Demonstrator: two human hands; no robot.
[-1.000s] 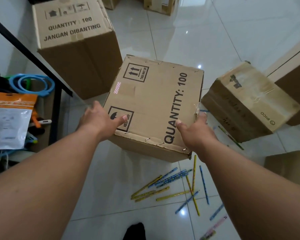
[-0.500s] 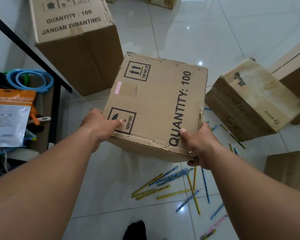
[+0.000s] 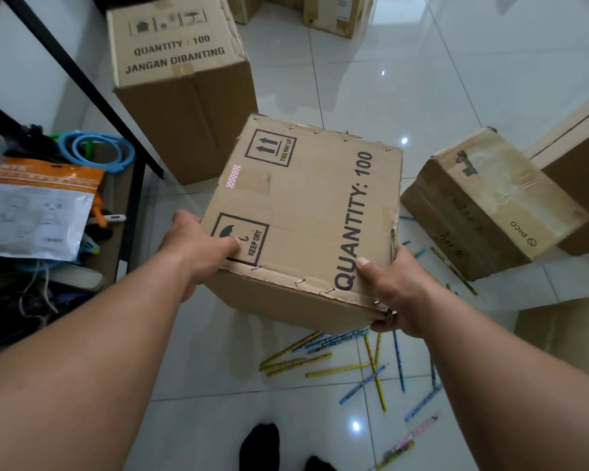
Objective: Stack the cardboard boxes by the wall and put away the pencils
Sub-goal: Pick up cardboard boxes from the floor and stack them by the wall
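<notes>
Cardboard box [image 3: 303, 215], print face up, gripped: left hand [image 3: 198, 248], right hand [image 3: 400, 290].

Matt brown cardboard box [image 3: 306, 212] with metal staples; glossy white floor tiles [image 3: 405, 83]; shiny plastic pouch [image 3: 38, 212]

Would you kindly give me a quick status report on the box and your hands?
Left hand and right hand grip the held box. Tall box ahead. Pencils scattered underfoot.
</notes>
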